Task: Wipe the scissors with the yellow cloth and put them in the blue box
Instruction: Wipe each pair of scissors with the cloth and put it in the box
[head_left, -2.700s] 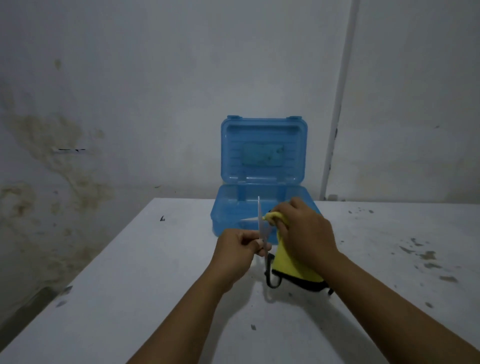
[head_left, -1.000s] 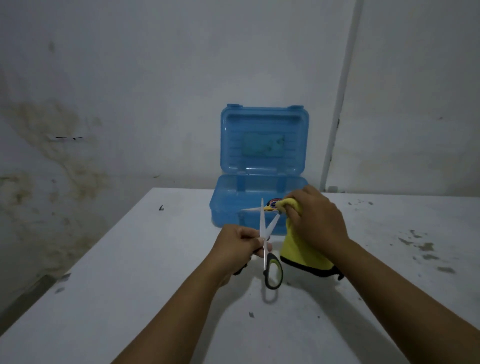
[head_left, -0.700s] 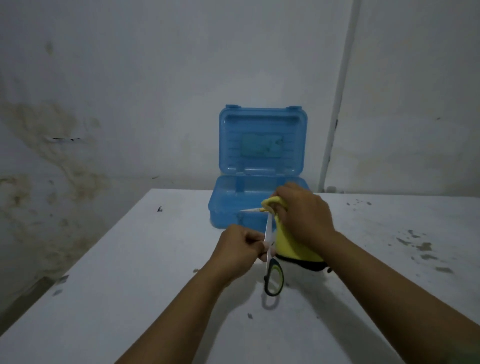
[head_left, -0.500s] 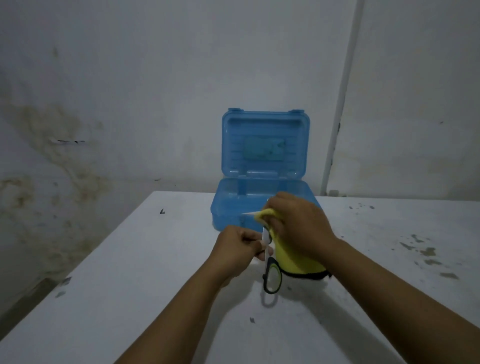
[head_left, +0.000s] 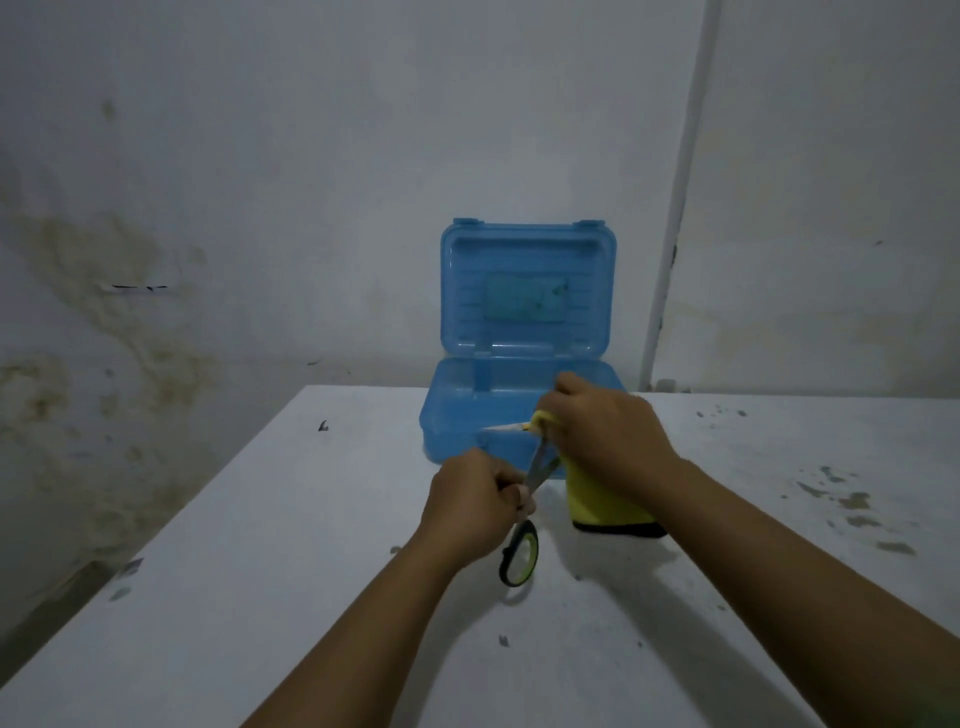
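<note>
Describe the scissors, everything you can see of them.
The scissors have pale metal blades and black handle loops lined in yellow-green. They are open: one blade runs up and right from the pivot, the other points left across the front of the blue box. The left hand grips them at the handle end, near the pivot, with one loop hanging free below it, above the table. The right hand pinches the yellow cloth around the blades. They are not in the box.
</note>
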